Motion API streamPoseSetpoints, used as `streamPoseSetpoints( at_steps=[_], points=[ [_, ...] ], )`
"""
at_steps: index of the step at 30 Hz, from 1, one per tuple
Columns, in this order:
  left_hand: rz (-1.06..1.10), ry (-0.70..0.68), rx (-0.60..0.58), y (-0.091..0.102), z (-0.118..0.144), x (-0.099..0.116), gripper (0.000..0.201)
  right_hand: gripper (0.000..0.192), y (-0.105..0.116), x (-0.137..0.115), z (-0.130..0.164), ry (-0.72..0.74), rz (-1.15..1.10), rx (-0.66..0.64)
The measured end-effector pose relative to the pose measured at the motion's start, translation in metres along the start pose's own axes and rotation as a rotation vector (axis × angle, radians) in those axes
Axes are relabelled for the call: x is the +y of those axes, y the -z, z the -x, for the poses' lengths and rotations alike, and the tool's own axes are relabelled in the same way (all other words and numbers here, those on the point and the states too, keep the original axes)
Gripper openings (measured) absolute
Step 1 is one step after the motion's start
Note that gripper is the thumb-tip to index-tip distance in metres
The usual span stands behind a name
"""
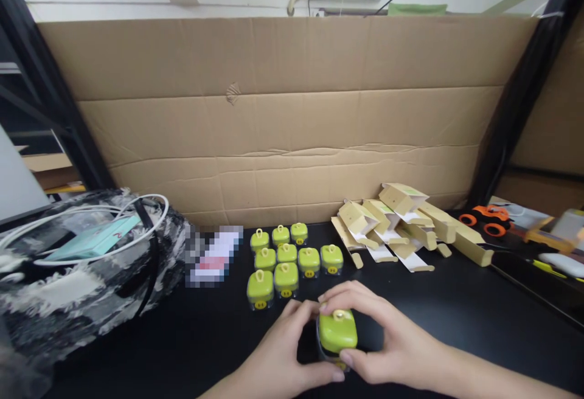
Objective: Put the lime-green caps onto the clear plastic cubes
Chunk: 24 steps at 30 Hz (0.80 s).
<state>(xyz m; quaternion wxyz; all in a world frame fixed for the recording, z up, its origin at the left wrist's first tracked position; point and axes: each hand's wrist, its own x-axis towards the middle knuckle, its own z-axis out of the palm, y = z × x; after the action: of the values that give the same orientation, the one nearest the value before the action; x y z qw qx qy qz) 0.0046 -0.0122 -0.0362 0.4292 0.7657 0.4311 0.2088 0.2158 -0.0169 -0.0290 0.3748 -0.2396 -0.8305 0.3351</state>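
- Two bare hands meet low in the middle of the frame, and both hold one little green box [337, 330].
- On the left side of the box, the left hand [283, 350] has its fingers curled round it, with the thumb under its bottom edge.
- On the other side, the right hand [387, 338] reaches over the top and pinches the box tight with fingers and thumb.
- That green box sits just above the black table [456, 314], and it has a small yellow loop on top.
- Nine more green boxes [287, 259] stand in rows just above the hands, close together.
- Right of those rows lies a heap of tan cardboard pieces [401, 222].
- At the left of the frame sits a black and white bag [68, 289] with a white cord [91, 216] on it.
- Far right, an orange toy car [486, 219] rests on the table.
- Behind everything stands a big brown cardboard wall [292, 119].
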Motion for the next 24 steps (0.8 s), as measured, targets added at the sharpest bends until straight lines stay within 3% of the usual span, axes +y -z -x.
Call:
streamPoseSetpoints(
  at_steps=[7, 14, 24],
  points=[
    [-0.014, 0.012, -0.006, 0.002, 0.0, 0.001, 0.066, 0.056, -0.001, 0.002, 0.001, -0.065, 0.035, -0.034],
    [0.071, 0.025, -0.027, 0.001, -0.001, -0.005, 0.073, 0.042, 0.002, 0.0, -0.002, -0.071, 0.041, -0.085],
    [-0.029, -0.058, -0.061, 0.003, -0.003, -0.009, 0.063, 0.041, 0.007, 0.006, -0.004, -0.073, 0.254, -0.058]
  ],
)
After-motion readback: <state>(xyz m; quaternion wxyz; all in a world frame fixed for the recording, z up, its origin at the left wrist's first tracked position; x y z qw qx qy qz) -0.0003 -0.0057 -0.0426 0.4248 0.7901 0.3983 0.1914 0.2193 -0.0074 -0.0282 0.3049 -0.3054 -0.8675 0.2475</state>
